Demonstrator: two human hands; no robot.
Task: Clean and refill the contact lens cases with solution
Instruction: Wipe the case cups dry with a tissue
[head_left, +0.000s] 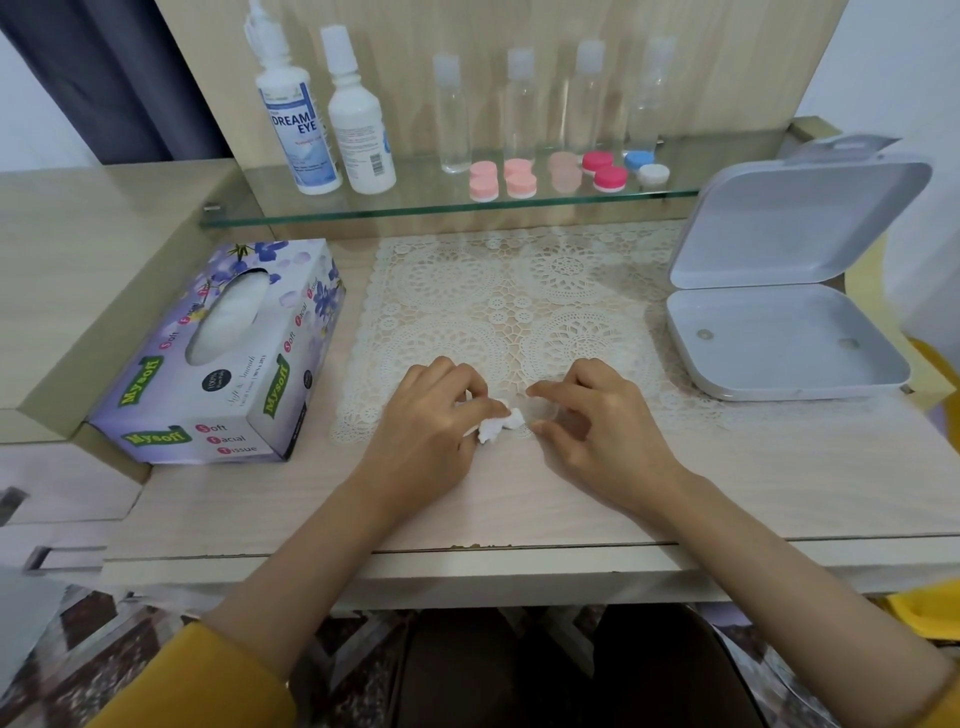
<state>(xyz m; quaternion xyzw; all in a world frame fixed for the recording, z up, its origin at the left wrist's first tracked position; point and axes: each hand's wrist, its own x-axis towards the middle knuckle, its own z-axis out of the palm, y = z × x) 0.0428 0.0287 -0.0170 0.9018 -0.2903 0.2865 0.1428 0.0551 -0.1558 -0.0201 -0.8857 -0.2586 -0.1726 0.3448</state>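
My left hand (431, 415) pinches a small crumpled white tissue (497, 426) at the near edge of the lace mat (519, 291). Just to its right, my right hand (597, 421) curls thumb and forefinger round a small clear lens case (553, 414), which is faint and hard to make out. The tissue almost touches it. On the glass shelf (415, 208) at the back lie several lens cases: two pink pairs (484, 180), a pale pair (565, 169), a red pair (604, 170) and a blue-and-white one (647, 167). Two white solution bottles (358, 119) stand at the shelf's left.
A purple tissue box (223, 353) lies left of the mat. An open grey hinged box (779, 332) sits on the right, lid up. Several clear bottles (452, 119) with white caps stand behind the cases. The desk's front edge (467, 551) runs under my forearms.
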